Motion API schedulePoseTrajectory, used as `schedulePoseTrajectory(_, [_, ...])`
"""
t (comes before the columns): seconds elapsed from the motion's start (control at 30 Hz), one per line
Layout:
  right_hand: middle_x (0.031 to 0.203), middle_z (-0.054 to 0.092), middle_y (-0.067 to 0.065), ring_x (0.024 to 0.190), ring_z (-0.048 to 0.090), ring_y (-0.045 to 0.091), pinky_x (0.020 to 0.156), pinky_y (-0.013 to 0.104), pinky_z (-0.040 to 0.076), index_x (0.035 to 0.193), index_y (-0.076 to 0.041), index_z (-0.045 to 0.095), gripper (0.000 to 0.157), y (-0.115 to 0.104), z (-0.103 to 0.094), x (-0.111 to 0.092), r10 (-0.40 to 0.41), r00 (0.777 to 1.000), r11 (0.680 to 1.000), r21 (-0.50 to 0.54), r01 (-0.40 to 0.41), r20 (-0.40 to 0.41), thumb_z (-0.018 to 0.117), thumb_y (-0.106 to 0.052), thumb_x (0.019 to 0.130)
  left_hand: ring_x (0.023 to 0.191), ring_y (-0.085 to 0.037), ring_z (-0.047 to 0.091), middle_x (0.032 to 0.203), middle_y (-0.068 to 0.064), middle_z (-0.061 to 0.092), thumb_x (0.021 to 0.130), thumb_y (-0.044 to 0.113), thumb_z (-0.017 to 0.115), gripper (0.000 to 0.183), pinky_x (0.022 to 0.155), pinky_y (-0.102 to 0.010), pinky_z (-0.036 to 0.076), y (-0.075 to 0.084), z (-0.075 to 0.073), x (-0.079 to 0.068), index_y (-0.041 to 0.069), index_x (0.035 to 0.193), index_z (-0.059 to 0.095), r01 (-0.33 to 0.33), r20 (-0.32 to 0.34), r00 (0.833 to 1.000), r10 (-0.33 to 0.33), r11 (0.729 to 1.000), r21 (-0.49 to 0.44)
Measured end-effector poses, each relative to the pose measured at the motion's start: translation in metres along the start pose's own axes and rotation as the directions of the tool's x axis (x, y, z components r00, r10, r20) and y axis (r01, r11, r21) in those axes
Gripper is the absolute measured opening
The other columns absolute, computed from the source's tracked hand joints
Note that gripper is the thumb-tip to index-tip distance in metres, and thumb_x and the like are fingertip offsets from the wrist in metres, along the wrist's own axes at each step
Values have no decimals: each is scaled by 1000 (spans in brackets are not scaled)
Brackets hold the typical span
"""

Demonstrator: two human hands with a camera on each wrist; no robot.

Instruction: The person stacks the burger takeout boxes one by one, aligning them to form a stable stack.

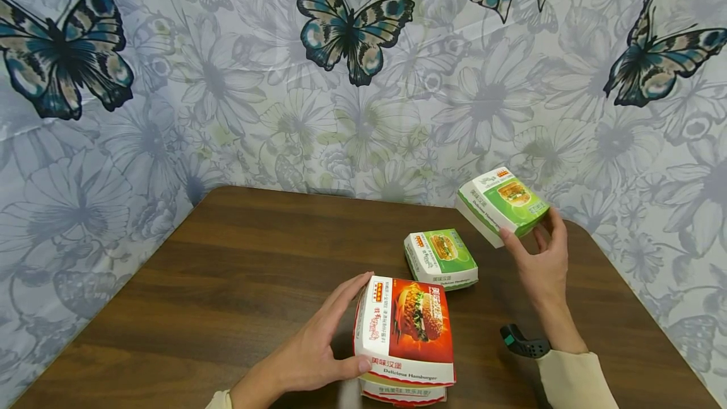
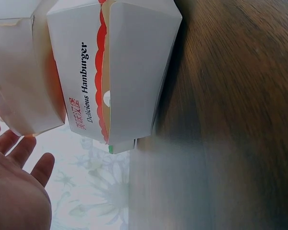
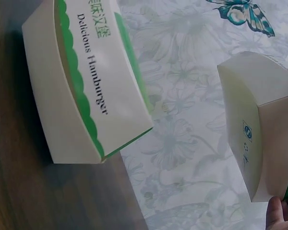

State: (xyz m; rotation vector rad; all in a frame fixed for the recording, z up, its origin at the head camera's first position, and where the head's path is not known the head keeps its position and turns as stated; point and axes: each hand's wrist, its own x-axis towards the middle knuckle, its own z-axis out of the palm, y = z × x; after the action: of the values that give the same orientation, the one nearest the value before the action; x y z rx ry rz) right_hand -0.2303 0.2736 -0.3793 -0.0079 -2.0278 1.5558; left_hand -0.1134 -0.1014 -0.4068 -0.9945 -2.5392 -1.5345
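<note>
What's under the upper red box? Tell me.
Under the upper red box, a white box with red trim stands on the table. Its sides partly show; most of its top and its inside are covered.

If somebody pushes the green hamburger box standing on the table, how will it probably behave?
The green box will likely slide rather than roll: its faces look flat. Its walls look like folded card, so hard pressing might dent them. It may be light, as the right hand holds a similar box by one end, but the contents are hidden.

There are two red boxes (image 1: 404, 332), two green boxes (image 1: 441, 260), one table (image 1: 227, 283).
</note>
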Motion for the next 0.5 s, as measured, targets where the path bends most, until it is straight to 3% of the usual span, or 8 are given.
schedulePoseTrajectory(0.5, [152,38,3,137,39,15,113,15,37,161,-14,29,89,-15,0,0,-115,993,991,65,115,-4,78,-2,87,146,-25,35,165,7,26,84,39,77,102,111,-63,39,-1,0,0,35,165,16,-11,1,1000,11,1000,-4])
